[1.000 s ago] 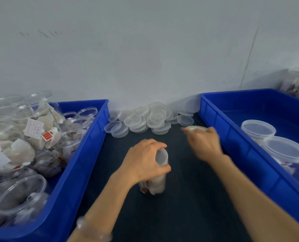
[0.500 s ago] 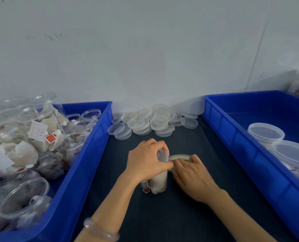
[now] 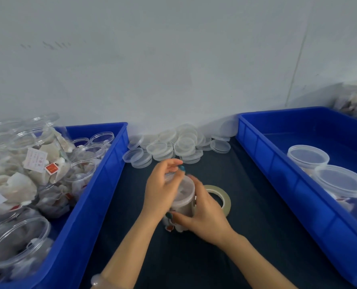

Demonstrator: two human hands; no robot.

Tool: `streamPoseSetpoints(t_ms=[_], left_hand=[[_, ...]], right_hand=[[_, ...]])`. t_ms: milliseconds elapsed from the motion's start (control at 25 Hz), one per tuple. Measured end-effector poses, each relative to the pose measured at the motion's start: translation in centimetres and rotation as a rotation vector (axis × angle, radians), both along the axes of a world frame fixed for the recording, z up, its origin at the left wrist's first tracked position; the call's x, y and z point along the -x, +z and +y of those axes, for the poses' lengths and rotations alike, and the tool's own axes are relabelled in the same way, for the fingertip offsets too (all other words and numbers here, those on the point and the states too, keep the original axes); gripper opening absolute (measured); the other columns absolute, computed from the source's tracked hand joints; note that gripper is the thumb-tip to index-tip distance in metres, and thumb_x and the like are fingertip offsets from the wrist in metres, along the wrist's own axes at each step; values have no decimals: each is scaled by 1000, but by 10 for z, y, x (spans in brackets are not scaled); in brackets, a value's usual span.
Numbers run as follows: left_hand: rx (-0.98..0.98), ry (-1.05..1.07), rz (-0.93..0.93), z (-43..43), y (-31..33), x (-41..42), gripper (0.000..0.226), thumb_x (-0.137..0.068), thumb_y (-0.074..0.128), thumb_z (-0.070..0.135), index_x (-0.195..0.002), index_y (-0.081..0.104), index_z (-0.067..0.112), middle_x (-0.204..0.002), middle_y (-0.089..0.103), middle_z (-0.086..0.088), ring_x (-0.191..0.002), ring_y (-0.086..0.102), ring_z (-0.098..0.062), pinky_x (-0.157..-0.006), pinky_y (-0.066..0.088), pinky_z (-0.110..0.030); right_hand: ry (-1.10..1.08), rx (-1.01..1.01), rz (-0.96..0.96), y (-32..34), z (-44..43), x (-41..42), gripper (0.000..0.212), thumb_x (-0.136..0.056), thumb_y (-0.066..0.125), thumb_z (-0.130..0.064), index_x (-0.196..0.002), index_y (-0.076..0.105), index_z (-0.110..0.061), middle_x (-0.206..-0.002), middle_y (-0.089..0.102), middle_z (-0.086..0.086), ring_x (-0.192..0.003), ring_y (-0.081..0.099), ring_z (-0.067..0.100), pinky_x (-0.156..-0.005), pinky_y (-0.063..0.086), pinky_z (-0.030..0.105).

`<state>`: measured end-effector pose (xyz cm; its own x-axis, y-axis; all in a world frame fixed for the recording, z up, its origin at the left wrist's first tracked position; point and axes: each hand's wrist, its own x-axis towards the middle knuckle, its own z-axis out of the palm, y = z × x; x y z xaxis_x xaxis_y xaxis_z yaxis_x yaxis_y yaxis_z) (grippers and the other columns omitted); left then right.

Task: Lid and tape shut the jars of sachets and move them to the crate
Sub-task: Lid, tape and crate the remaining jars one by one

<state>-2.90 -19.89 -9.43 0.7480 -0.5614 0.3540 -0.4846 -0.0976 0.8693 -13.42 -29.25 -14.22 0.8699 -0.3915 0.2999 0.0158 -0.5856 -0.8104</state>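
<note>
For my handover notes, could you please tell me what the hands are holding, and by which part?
Both hold the jar: the right hand grips its lower side wall, the left hand cups its top by the lid.

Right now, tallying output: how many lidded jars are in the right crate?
2: far jar and near jar, adjacent in the right crate; more may sit off-frame.

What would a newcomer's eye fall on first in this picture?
First, the hands at the centre of the dark mat: the left hand cups the lid of a small clear plastic jar, the right hand grips its side, and a pale ring-shaped tape roll lies behind that hand. Then the two blue plastic crates: the left crate is heaped with open jars of sachets, the right crate holds two lidded jars.
</note>
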Motion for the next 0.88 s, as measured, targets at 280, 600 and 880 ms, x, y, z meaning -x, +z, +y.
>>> streamPoseSetpoints(t_ms=[280, 600, 880], left_hand=[[82, -78, 351, 20, -51, 3, 22, -105, 45, 22, -112, 65, 22, -111, 70, 13, -109, 64, -7, -90, 54, -23], [-336, -114, 210, 24, -75, -2, 25, -97, 58, 10, -101, 68, 33, -115, 61, 15, -102, 58, 10, -86, 46, -9], [-315, -99, 223, 26, -78, -5, 26, -98, 56, 9, -99, 69, 31, -115, 62, 13, -97, 57, 14, -81, 44, -5]], right_hand=[[-324, -129, -417, 67, -56, 3, 79, -57, 82, -47, -125, 41, -44, -114, 58, -27, -104, 60, -4, -86, 51, 18], [-1055, -57, -122, 114, -228, 28, 100, -72, 82, -40, -145, 24, -6, -145, 31, 18, -123, 48, 39, -101, 40, 42], [-965, 146, 701, 77, -276, 48, 115, -73, 56, -84, -152, 26, -7, -148, 43, 23, -136, 37, 48, -114, 15, 66]])
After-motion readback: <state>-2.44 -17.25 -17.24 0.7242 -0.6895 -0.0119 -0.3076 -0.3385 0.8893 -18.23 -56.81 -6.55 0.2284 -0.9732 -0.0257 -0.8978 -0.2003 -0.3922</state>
